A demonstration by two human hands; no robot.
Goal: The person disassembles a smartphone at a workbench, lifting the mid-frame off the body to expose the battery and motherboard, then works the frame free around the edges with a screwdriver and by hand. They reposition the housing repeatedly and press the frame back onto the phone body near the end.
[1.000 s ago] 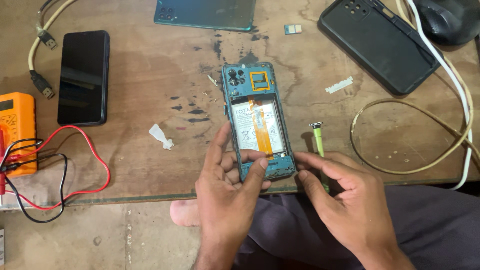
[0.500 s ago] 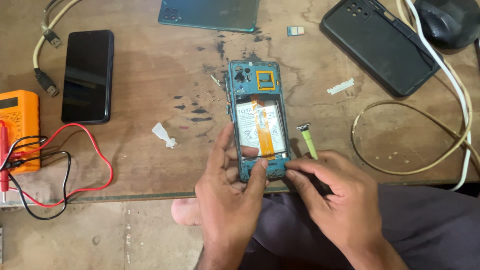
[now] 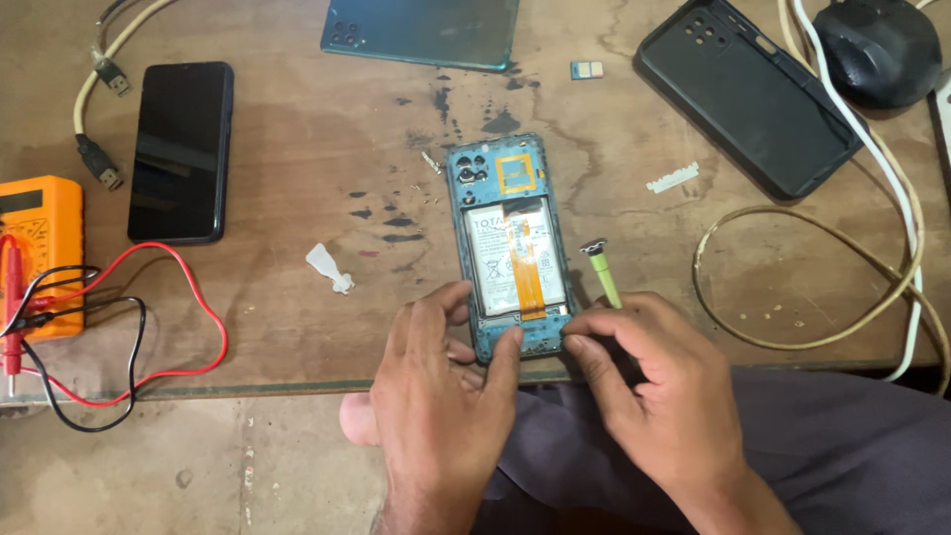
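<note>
An opened teal phone (image 3: pixel 508 238) lies back-up on the wooden table, showing its white battery and an orange flex strip. My left hand (image 3: pixel 446 396) grips the phone's bottom left corner, thumb pressed on the lower edge. My right hand (image 3: pixel 654 381) pinches at the bottom right corner, fingertips on the lower board; I cannot tell if it holds a small part. A green-handled tool (image 3: pixel 602 272) lies just right of the phone, beside my right hand.
A black phone (image 3: pixel 180 151) lies at left, an orange multimeter (image 3: pixel 38 248) with red and black leads at far left. A teal back cover (image 3: pixel 421 30) and black case (image 3: pixel 753 94) lie at the back. Beige cable (image 3: pixel 792 327) loops at right. White scrap (image 3: pixel 329 267).
My right hand has shifted in from the phone's right side onto its bottom right corner. My left hand stays clamped on the lower left. The view has drifted slightly.
</note>
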